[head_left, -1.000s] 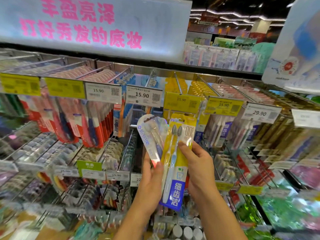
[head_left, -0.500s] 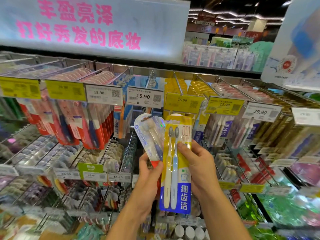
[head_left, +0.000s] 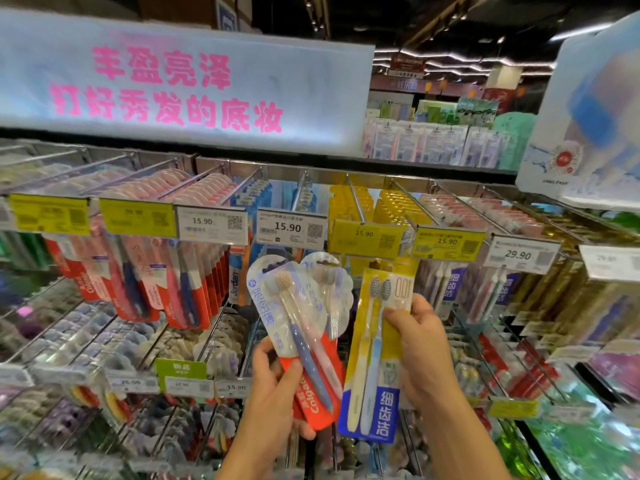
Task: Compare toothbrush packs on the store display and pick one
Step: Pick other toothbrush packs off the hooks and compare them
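Red pack (head_left: 313, 344) centre frame, yellow pack (head_left: 377, 355) just right of it, held side by side before rack (head_left: 221, 327). Compare well: keep fronts facing camera, no overlap, check against 15.90 tags (head_left: 291, 227) above. Left hand (head_left: 273, 386) clamped on red pack's lower end; right hand (head_left: 420, 348) curled round yellow pack's right edge.

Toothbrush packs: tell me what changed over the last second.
The two packs came apart. The left hand swung the Colgate pack left into full view; the right hand carried the yellow pack right, and they now overlap only near the bottom. Each hand kept its grip, and the hanging stock stayed put.
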Demonstrator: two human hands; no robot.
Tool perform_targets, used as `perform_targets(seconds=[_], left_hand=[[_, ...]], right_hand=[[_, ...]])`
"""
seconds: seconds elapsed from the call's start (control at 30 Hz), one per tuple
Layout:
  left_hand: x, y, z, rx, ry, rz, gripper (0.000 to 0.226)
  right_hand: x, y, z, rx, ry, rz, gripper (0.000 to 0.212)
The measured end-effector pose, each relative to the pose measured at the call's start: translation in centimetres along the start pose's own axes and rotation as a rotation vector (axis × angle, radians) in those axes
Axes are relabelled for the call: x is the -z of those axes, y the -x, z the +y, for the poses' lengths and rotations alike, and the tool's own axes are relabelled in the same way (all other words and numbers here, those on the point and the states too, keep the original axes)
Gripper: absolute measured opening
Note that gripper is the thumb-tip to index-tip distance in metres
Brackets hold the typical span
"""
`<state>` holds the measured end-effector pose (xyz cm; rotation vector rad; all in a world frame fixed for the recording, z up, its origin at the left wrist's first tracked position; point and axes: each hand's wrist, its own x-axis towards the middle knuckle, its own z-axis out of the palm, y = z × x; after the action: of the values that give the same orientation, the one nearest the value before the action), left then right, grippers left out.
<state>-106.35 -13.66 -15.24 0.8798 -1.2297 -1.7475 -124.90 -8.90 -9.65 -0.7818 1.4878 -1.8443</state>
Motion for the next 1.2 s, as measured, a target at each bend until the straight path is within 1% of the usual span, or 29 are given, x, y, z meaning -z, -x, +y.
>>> perform_targets(seconds=[0.13,0.3,0.4,0.5,0.57,0.67,0.7,0.8,0.83,0.9,1.03,1.13,1.2], left_hand=[[0.6,-0.5,0.1,-0.002,0.082,0.055,0.025],[0.8,-0.7,0.6,-0.046,0.155,0.093,0.025],[0.9,-0.6,1.0,-0.059,0.189,0.128,0.027],[1.0,-0.6,1.3,-0.081,0.209,0.17,0.029],[1.2,-0.5,1.3,-0.081,0.199,0.159,0.028],[1.7,-0.4,1.2,-0.054,0.171,0.129,0.027],[1.7,-0.3,1.2,-0.046,0.165,0.12,0.03],[1.3,-0.2,1.4,-0.044,0.16,0.095,0.034],[1.1,-0.2,1.4,-0.046,0.165,0.089,0.033],[0.9,-0.1,1.5,-0.045,0.179,0.083,0.032],[1.0,-0.1,1.4,-0.04,0.186,0.087,0.031],[1.1,-0.2,1.3,-0.046,0.185,0.08,0.032],[1.2,-0.2,1.2,-0.046,0.187,0.071,0.029]], right_hand=[[0.1,-0.7,-0.7,0.046,0.071,-0.015,0.026],[-0.6,-1.1,-1.7,0.072,-0.001,-0.018,0.035],[-1.3,-0.9,-2.1,0.108,-0.017,-0.031,0.026],[-1.9,-0.5,-2.4,0.133,-0.008,-0.051,0.028],[-2.3,-0.3,-2.8,0.153,-0.006,-0.053,0.028],[-2.8,-0.5,-3.2,0.118,-0.034,-0.035,0.025],[-2.9,-0.7,-3.2,0.113,-0.03,-0.044,0.029],[-3.3,-1.1,-3.4,0.118,0.03,-0.049,0.058],[-3.4,-1.2,-3.4,0.118,0.034,-0.048,0.061],[-3.6,-1.4,-3.5,0.12,0.037,-0.063,0.061],[-4.0,-2.2,-3.5,0.136,0.073,-0.031,0.055],[-4.3,-2.5,-3.4,0.117,0.053,-0.017,0.062],[-4.6,-2.9,-3.5,0.097,0.049,-0.023,0.063]])
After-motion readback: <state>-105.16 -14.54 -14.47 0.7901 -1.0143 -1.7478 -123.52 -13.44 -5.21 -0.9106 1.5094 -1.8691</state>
